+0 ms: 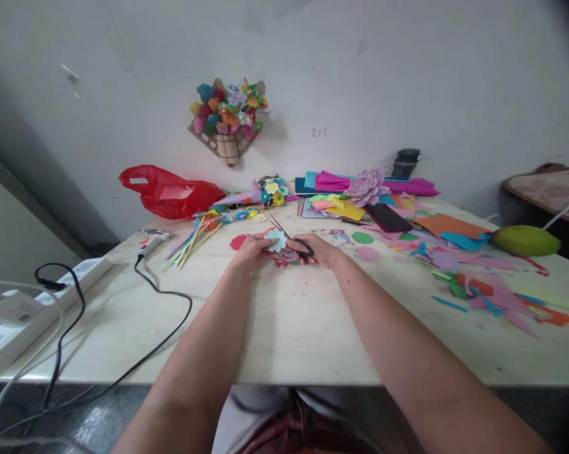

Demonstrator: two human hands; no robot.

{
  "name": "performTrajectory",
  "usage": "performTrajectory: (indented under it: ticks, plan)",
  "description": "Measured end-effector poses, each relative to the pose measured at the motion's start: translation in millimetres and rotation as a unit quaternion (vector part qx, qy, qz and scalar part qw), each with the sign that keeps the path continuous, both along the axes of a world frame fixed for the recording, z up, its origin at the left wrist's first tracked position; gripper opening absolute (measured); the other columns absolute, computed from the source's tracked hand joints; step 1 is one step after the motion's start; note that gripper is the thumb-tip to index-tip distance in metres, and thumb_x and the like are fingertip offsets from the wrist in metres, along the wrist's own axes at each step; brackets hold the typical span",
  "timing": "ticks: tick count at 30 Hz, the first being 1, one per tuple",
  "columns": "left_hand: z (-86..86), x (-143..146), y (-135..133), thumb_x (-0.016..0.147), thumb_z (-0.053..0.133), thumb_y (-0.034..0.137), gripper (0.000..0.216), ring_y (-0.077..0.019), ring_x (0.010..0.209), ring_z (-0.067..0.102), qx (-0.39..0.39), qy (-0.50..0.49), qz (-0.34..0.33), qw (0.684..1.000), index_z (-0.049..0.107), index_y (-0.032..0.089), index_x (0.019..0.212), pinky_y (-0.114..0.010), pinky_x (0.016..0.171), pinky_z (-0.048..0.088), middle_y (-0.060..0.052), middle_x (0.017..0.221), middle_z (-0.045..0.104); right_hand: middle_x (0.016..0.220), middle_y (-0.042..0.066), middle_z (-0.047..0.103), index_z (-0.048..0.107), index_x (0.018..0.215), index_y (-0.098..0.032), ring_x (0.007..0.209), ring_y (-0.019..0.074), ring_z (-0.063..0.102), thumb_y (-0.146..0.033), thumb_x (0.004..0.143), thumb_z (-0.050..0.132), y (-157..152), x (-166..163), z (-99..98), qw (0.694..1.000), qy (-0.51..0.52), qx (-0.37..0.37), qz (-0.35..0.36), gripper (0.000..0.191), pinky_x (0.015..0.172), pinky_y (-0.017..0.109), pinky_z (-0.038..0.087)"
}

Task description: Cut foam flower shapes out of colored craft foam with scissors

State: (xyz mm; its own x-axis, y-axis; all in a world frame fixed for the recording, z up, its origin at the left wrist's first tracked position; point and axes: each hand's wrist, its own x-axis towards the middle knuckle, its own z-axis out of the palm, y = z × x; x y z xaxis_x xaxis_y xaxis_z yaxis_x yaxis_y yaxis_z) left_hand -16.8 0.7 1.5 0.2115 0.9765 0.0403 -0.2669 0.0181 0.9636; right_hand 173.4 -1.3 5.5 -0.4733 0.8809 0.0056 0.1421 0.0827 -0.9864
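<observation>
In the head view, a pale table is set against a plain wall, on which a flower ornament is hung. Between the hands, above the near middle of the tabletop, a light blue paper flower is pinched in the fingers of the left hand; black-handled scissors are gripped in the right hand. Whether the flower is touched by the blades cannot be told. The power strip is cut off at the left edge. One glue gun, one phone and one red bag can be counted.
</observation>
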Motion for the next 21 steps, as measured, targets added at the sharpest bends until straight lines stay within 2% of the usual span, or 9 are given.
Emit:
performTrajectory:
  ticks: [6,21]
  plan:
    - [-1.6,-0.4,1.1,0.056,0.077,0.015,0.02,-0.0124,0.058,0.06,0.002,0.005,-0.019,1.0,0.07,0.007,0.074,-0.023,0.058,0.05,-0.008,0.067,0.067,0.053,-0.001,0.057,0.056,0.075,-0.013,0.038,0.0057,0.048,-0.039,0.081,0.061,2.7,1.1,-2.6,1.0,0.011,0.0,0.019,0.027,0.028,0.015,0.023]
    - [-0.8,-0.1,1.2,0.057,0.075,0.014,0.017,-0.0123,0.057,0.06,-0.005,-0.001,-0.012,1.0,0.069,0.008,0.072,-0.023,0.058,0.05,-0.007,0.066,0.066,0.052,-0.001,0.056,0.055,0.073,-0.013,0.037,0.0055,0.046,-0.04,0.08,0.061,2.6,1.3,-2.7,1.0,0.001,0.005,0.019,0.028,0.028,0.016,0.022]
